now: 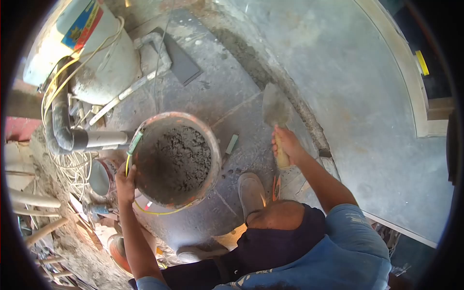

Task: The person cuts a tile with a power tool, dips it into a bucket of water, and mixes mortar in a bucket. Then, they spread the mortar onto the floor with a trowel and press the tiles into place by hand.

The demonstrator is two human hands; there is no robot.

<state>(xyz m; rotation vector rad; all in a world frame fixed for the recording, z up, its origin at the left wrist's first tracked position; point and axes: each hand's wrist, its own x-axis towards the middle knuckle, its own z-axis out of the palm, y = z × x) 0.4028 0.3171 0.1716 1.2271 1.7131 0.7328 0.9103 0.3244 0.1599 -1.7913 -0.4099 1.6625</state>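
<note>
Dusty grey floor slabs (227, 96) spread under a crouching person, whose knee and one mortar-caked shoe (251, 191) fill the near edge of the view. Just left of the shoe stands a round bucket (193, 118) about half full of coarse grey mortar (181, 157). It tips a little towards the person. The left hand (126, 182) is clenched over the near-left rim, which seems to hold it at that tilt and stop it sliding. A yellow cable (159, 211) loops under the bucket's near side and up past that hand, so it lies close to the grip.

To the right of the bucket, clear of it, the right hand (287, 145) is wrapped around the wooden handle of a trowel (275, 108). The blade points away from the body, broad face up and low over the floor. A small green piece (232, 144) lies between bucket and trowel.

Farther left, a grey pipe (60, 121) bends beside a white tank (96, 53), with a long pale straightedge (121, 96) leaning near them. Loose timber (34, 203) crowds that side and leaves little room there. On the far right rises what looks like a smooth plastered wall face (348, 87), though the lens bends it too much to be sure.
</note>
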